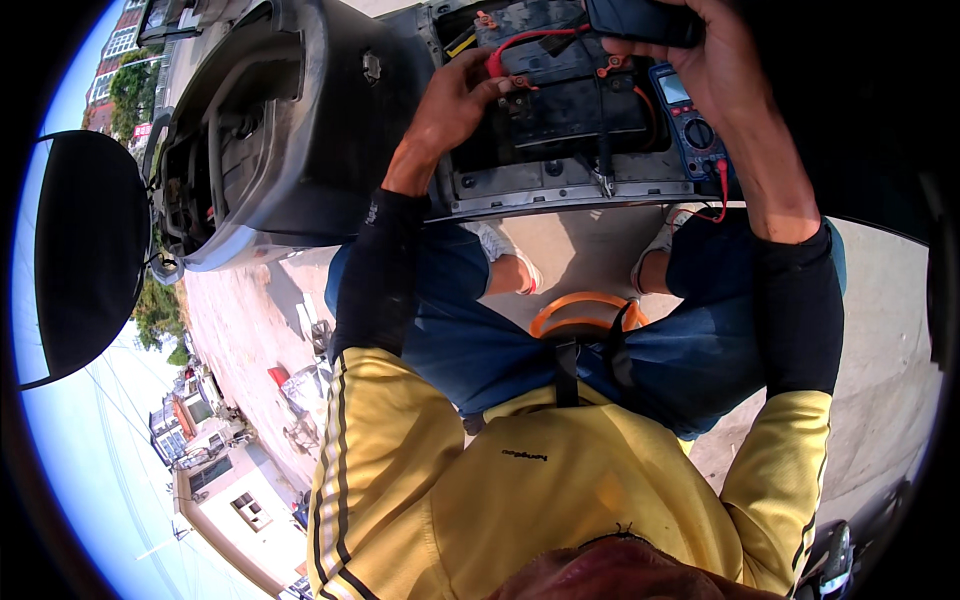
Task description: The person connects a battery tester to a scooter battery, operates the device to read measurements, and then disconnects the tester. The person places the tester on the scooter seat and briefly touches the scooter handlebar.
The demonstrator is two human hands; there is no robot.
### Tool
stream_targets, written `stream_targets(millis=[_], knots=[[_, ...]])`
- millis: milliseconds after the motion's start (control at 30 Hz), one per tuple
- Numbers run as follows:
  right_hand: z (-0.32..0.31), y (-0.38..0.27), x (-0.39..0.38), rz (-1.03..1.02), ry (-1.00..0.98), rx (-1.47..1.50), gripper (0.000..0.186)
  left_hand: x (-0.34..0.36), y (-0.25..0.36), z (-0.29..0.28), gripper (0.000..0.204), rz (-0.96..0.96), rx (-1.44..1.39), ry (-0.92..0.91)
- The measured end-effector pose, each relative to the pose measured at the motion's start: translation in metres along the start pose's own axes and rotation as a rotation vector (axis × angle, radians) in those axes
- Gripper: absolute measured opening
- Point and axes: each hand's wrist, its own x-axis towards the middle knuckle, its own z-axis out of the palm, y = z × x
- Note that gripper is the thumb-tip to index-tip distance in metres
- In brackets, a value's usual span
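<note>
My left hand (455, 110) is closed on a red clip (496, 62) with a red cable, at the left side of a dark battery pack (560, 117) in an open vehicle compartment. My right hand (717, 70) grips a black handheld object (645, 20) above the pack's right side; what it is, I cannot make out. A blue multimeter (685, 120) with a red lead lies beside the pack, under my right hand. Orange terminal fittings (610, 66) show on the pack.
The vehicle's black bodywork (330, 110) and a mirror (80, 255) are at the left. An orange-rimmed object (565, 302) lies on the concrete between my feet. Beyond are a paved yard, low buildings (230, 500) and trees.
</note>
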Motion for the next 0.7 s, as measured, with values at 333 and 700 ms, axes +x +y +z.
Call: stream_targets(millis=[333,700], knots=[[0.002,-0.001,0.002,0.039,0.026,0.01,0.029,0.002,-0.021,0.016,0.043,0.074,-0.211,0.093],[0.003,0.0,0.004,0.058,0.036,0.025,0.029,0.001,-0.026,0.026,0.041,0.065,-0.285,0.221]])
